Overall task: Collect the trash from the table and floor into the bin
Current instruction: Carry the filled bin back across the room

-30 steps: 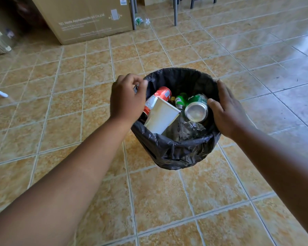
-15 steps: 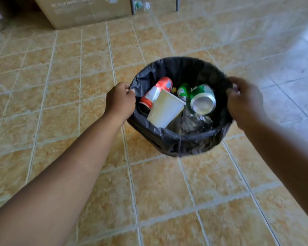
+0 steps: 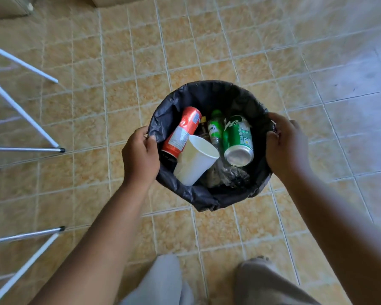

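Note:
A round bin [image 3: 209,91] lined with a black bag is held above the tiled floor. My left hand [image 3: 140,156] grips its left rim and my right hand [image 3: 285,145] grips its right rim. Inside lie a red can [image 3: 182,130], a white paper cup [image 3: 195,160], a green bottle [image 3: 216,128], a green can [image 3: 238,138] and crumpled clear plastic [image 3: 229,176].
White and metal frame legs [image 3: 24,111] stand at the left on the tan tiled floor [image 3: 229,51]. My grey trouser legs [image 3: 268,282] show at the bottom. A cardboard box edge [image 3: 119,0] sits at the top.
Both hands have closed on the bin's rim and brought it toward me. The view has tilted down, and my legs and the frame at the left have come into sight.

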`<action>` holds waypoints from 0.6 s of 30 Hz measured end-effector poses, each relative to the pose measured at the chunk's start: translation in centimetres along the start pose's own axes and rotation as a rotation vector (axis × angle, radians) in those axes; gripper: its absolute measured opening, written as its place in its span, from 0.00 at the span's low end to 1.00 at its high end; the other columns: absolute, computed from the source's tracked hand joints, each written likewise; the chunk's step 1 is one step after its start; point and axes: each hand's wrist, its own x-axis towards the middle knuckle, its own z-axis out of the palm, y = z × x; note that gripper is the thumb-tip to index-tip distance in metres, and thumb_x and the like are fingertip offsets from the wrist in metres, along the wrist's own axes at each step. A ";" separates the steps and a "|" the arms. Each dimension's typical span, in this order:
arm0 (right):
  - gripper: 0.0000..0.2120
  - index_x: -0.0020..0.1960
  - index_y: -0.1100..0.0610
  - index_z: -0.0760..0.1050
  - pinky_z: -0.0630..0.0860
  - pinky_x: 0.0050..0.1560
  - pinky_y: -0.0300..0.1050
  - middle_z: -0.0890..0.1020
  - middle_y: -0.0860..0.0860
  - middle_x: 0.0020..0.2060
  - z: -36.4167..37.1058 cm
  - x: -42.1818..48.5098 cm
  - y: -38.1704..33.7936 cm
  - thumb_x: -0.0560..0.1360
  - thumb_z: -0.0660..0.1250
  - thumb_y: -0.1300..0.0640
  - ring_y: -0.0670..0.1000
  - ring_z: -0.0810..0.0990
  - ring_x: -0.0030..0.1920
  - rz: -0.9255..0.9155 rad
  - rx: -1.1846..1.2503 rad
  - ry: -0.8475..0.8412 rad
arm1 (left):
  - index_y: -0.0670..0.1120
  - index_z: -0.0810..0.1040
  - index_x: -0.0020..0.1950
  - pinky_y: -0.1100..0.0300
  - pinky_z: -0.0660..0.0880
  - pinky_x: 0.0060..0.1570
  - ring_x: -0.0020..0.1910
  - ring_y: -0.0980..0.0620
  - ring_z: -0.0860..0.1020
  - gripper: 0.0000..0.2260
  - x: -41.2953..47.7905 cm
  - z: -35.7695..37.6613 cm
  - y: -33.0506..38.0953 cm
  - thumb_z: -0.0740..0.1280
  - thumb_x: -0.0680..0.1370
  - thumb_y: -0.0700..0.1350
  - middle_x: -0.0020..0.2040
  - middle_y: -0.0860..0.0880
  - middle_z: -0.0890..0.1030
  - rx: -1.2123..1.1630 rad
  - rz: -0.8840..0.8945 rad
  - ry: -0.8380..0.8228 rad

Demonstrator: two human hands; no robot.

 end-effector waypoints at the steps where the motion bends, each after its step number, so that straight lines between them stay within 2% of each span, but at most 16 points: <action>1: 0.24 0.68 0.53 0.74 0.64 0.49 0.38 0.76 0.57 0.52 -1.9 -1.0 -1.7 0.74 0.60 0.66 0.59 0.76 0.53 0.013 0.012 -0.012 | 0.45 0.76 0.64 0.64 0.67 0.46 0.47 0.53 0.76 0.13 -0.6 -2.4 1.4 0.60 0.80 0.45 0.53 0.47 0.82 0.009 -0.009 -0.014; 4: 0.23 0.66 0.50 0.74 0.66 0.47 0.41 0.75 0.52 0.49 -7.7 -4.0 -6.1 0.73 0.61 0.65 0.57 0.76 0.50 0.012 0.056 -0.031 | 0.45 0.76 0.65 0.64 0.68 0.43 0.47 0.53 0.77 0.14 -2.2 -9.5 5.7 0.61 0.80 0.45 0.53 0.47 0.82 0.010 -0.009 -0.044; 7: 0.23 0.65 0.46 0.73 0.67 0.45 0.43 0.76 0.50 0.48 -13.6 -6.7 -10.4 0.73 0.62 0.63 0.54 0.77 0.45 0.013 0.087 -0.030 | 0.46 0.76 0.64 0.75 0.65 0.37 0.43 0.57 0.75 0.13 -3.8 -16.2 10.2 0.62 0.80 0.46 0.50 0.50 0.81 0.000 -0.006 -0.039; 9: 0.23 0.65 0.45 0.72 0.68 0.46 0.43 0.77 0.50 0.50 -17.3 -8.2 -13.4 0.73 0.62 0.61 0.52 0.76 0.46 0.012 0.103 -0.022 | 0.46 0.77 0.63 0.78 0.66 0.36 0.39 0.62 0.74 0.13 -5.2 -20.3 13.3 0.63 0.79 0.46 0.46 0.53 0.80 -0.013 0.011 -0.023; 14: 0.22 0.64 0.44 0.73 0.76 0.46 0.47 0.80 0.50 0.47 -25.7 -11.2 -19.4 0.72 0.62 0.60 0.51 0.80 0.44 0.062 0.203 -0.017 | 0.49 0.77 0.60 0.75 0.65 0.35 0.38 0.65 0.75 0.11 -8.6 -28.6 19.3 0.64 0.78 0.47 0.38 0.58 0.77 -0.037 0.035 -0.003; 16: 0.22 0.62 0.40 0.74 0.77 0.42 0.46 0.80 0.45 0.44 -28.6 -12.1 -21.0 0.72 0.63 0.59 0.50 0.81 0.43 0.089 0.250 -0.022 | 0.49 0.77 0.60 0.74 0.64 0.35 0.38 0.64 0.75 0.11 -10.2 -31.1 21.1 0.64 0.78 0.47 0.38 0.59 0.77 -0.049 0.035 -0.003; 18: 0.23 0.61 0.38 0.74 0.79 0.43 0.49 0.80 0.43 0.43 -31.0 -13.1 -22.1 0.71 0.62 0.58 0.51 0.82 0.44 0.102 0.282 -0.029 | 0.50 0.77 0.59 0.75 0.65 0.34 0.39 0.64 0.76 0.10 -11.8 -33.0 22.6 0.64 0.79 0.47 0.39 0.58 0.78 -0.063 0.047 0.007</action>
